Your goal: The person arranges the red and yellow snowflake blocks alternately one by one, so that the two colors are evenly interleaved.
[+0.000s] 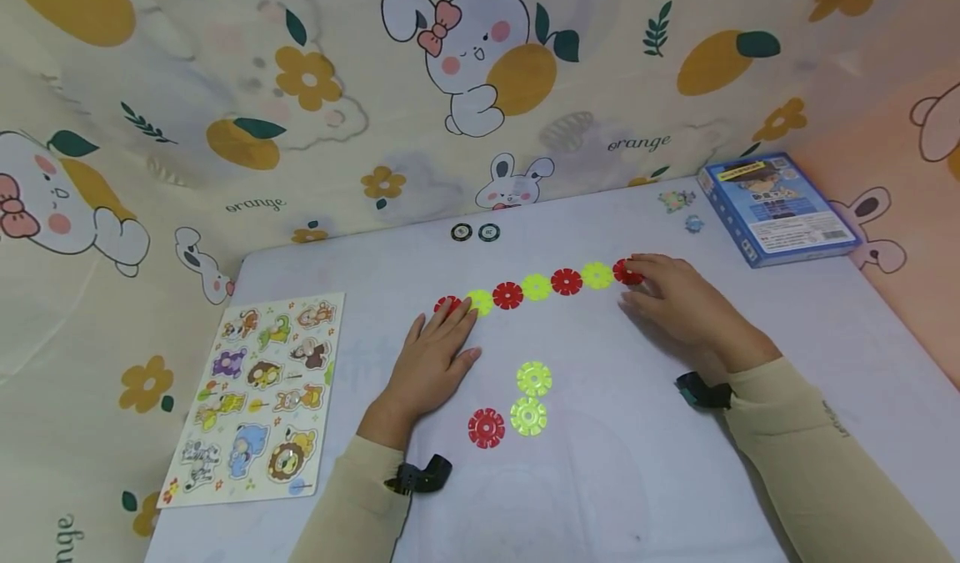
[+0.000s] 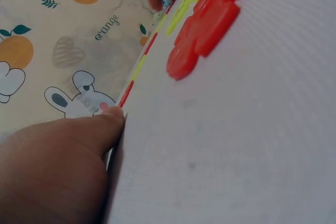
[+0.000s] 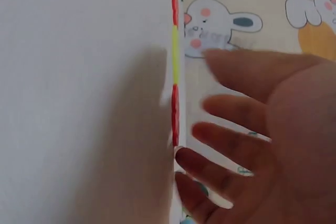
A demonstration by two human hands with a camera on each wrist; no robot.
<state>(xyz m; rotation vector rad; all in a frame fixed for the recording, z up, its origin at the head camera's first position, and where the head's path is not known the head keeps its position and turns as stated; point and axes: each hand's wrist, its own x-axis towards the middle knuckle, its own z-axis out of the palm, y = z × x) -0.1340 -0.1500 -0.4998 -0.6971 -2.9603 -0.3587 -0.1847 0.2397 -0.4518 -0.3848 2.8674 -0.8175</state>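
Alternating red and yellow-green notched plastic discs lie in a slightly slanted row, with a red disc (image 1: 507,296) and a yellow-green disc (image 1: 536,287) near its middle. At the row's left end my left hand (image 1: 431,363) rests with fingers extended, partly covering the end red disc (image 1: 447,304). My right hand (image 1: 682,304) is at the other end, its fingertips over the last red disc (image 1: 624,272). In the right wrist view the right hand's fingers (image 3: 226,166) are spread, nothing held between them. Nearer me lie a loose red disc (image 1: 486,428) and two yellow-green discs (image 1: 528,416).
A board of animal pictures (image 1: 258,396) lies at the left. Two small dark round pieces (image 1: 489,233) sit behind the row. A blue box (image 1: 780,208) stands at the back right, beside small colourful pieces (image 1: 677,201). A rabbit-patterned cloth (image 1: 337,171) hangs behind.
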